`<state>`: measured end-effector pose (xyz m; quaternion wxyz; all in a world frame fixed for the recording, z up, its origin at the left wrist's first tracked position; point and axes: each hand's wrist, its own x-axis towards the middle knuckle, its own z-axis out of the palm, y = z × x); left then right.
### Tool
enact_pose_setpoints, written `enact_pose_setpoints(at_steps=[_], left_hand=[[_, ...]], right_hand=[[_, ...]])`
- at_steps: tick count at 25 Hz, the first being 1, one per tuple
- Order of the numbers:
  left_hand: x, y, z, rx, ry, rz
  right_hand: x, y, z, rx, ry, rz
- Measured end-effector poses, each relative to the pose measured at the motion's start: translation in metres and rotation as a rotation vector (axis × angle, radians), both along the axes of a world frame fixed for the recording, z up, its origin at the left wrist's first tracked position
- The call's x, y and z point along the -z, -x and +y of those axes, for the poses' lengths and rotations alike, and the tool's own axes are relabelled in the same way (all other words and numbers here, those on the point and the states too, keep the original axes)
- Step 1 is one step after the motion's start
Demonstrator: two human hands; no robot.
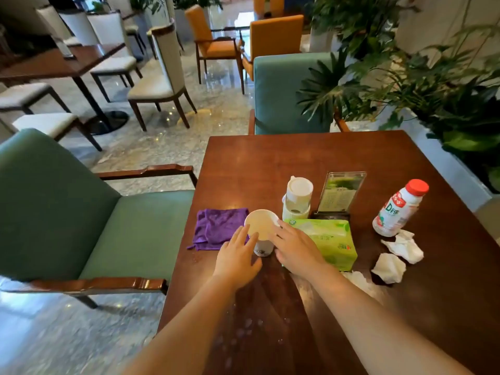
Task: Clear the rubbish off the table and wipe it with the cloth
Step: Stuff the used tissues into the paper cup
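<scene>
A white paper cup (260, 226) stands upright near the left edge of the dark wooden table (270, 163). My left hand (238, 255) lies against the cup's left side with straight fingers. My right hand (296, 249) lies on the cup's right side, its fingertips touching a small white scrap (276, 222) at the rim. A folded purple cloth (216, 226) lies just left of the cup. Crumpled white tissues (404, 246) (388, 267) lie at the right, near a white bottle with a red cap (397, 209). Water drops (243, 331) spot the near tabletop.
A green tissue pack (330, 239) lies under and beside my right wrist. Behind it stand a clear lidded tumbler (297, 198) and an acrylic menu stand (339, 193). Green armchairs stand at the left (81, 212) and far side (286, 96). Potted plants (433, 85) line the right.
</scene>
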<state>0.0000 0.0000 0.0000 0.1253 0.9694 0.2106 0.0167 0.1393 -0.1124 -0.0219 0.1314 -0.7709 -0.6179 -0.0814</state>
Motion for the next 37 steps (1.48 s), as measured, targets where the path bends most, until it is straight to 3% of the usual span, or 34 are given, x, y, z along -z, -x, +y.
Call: enact_pose_setpoints(at_steps=[3, 7, 12, 16, 24, 29, 32, 35, 37], left_hand=[[0.002, 0.005, -0.001, 0.008, 0.056, 0.054], [0.004, 0.011, -0.006, -0.054, 0.135, -0.025], [-0.002, 0.026, -0.026, -0.134, 0.379, -0.437], [-0.012, 0.032, -0.057, -0.306, 0.801, -0.657], [-0.011, 0.012, -0.101, -0.23, 1.009, -0.557], [0.005, -0.002, -0.129, -0.256, 1.028, -0.513], [0.012, 0.0, -0.137, -0.291, 1.018, -0.543], [0.01, 0.007, -0.143, -0.327, 1.0, -0.579], [0.008, 0.011, -0.145, -0.344, 0.968, -0.582]], right_hand=[[0.004, 0.0, 0.0, -0.05, -0.033, 0.088], [-0.001, 0.003, 0.002, -0.082, -0.082, 0.145], [-0.021, 0.017, -0.027, -0.051, -0.243, 0.246], [-0.036, 0.034, -0.062, -0.022, -0.41, 0.299], [-0.048, 0.043, -0.123, 0.124, -0.488, 0.398], [-0.032, 0.025, -0.168, 0.299, -0.531, 0.452], [0.013, -0.001, -0.193, 0.514, -0.299, 0.373], [0.058, -0.013, -0.196, 0.47, 0.012, 0.365], [0.072, -0.014, -0.19, 0.427, 0.106, 0.38]])
